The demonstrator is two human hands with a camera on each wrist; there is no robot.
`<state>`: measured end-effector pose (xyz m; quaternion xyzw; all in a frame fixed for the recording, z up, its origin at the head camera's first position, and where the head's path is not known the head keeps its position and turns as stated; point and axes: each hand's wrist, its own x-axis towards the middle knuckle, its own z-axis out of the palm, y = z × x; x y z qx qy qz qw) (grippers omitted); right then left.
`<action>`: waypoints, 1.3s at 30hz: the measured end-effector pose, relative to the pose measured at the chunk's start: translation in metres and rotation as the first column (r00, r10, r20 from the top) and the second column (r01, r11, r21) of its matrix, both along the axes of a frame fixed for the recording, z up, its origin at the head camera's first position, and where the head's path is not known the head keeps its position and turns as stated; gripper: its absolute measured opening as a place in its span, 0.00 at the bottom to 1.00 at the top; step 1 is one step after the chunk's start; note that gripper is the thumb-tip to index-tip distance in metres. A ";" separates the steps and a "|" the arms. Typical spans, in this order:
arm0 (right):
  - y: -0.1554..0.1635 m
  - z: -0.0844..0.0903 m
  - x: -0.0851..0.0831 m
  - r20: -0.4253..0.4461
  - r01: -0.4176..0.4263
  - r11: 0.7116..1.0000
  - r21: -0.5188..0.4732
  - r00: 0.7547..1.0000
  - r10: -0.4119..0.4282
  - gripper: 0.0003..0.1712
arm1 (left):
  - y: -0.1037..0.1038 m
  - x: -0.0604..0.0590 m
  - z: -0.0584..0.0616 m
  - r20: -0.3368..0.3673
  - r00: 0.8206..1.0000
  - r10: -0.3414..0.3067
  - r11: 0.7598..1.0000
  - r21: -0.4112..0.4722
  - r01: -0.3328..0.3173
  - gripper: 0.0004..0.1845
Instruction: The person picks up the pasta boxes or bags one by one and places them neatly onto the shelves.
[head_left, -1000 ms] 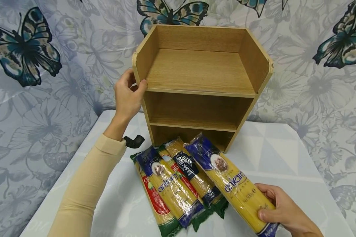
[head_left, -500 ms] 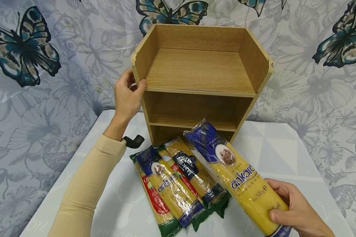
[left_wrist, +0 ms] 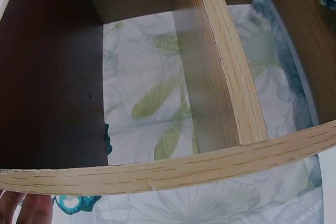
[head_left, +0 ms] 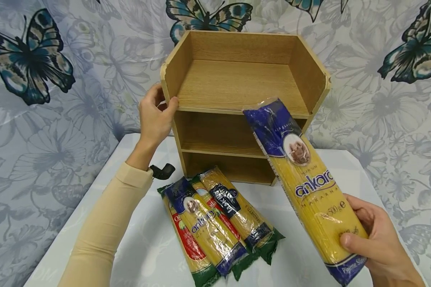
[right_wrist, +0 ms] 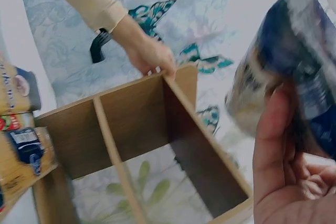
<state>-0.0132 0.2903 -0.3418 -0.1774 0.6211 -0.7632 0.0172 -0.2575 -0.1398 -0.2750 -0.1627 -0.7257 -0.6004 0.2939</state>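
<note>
Head view: a spaghetti packet (head_left: 305, 187) is gripped at its lower end by the right hand (head_left: 377, 239), fingers and thumb curled round it. It is held clear of the tabletop (head_left: 341, 199), over the right side, its blue top tilted up in front of the right end of the wooden shelf unit (head_left: 242, 107), level with the upper shelf board. The unit stands at the tabletop's far edge. Its left side panel is pinched by the left hand (head_left: 154, 117), thumb at the front edge, apparently to steady it. Three more packets (head_left: 215, 223) lie fanned on the tabletop just before the unit's base, toward the near edge. All three shelves look bare.

Left wrist view: the unit's pale front edge (left_wrist: 173, 171) and dark inside are shown close up; fingertips (left_wrist: 26, 208) show at the bottom left corner.

Right wrist view: the blurred packet (right_wrist: 294, 77) is seen against the thumb (right_wrist: 273, 145). Beyond it the left hand (right_wrist: 149, 56) grips the unit's panel.
</note>
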 end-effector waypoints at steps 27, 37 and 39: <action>-0.041 0.034 -0.028 0.086 0.110 0.945 -0.308 0.992 -0.087 0.19 | -0.001 0.002 0.002 0.010 1.000 -0.005 0.998 -0.055 0.006 0.18; -0.050 0.046 -0.040 0.123 0.119 0.915 -0.386 0.989 -0.077 0.18 | 0.002 0.004 0.005 0.038 0.999 0.013 0.998 -0.062 -0.010 0.20; -0.052 0.050 -0.043 0.143 0.138 0.911 -0.388 0.986 -0.088 0.17 | 0.001 0.004 0.005 0.036 0.999 0.005 0.998 -0.057 -0.003 0.20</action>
